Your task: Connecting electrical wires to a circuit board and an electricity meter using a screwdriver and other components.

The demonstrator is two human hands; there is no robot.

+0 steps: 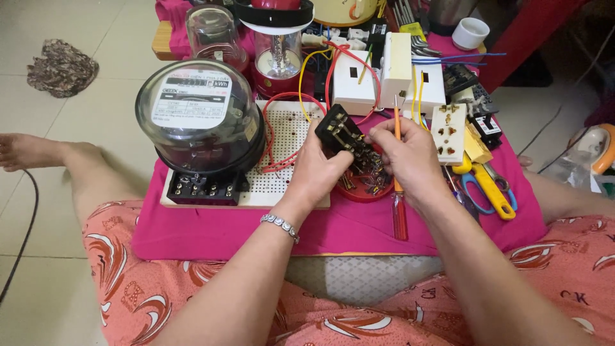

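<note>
Fingers of the left hand [320, 168] close around a small black switch block [338, 133] at the cloth's centre, while the right hand [405, 157] pinches at its brass terminals, an orange-handled screwdriver [398, 192] tucked in the same grip. The block looks light, rigid and brittle, so it is probably best gripped by its plastic sides. At ten o'clock, the glass-domed meter [200, 122] carries a white rectangular label.

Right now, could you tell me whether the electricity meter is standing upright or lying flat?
Lying flat: the electricity meter rests on its back on the perforated board, its dial facing up.
</note>
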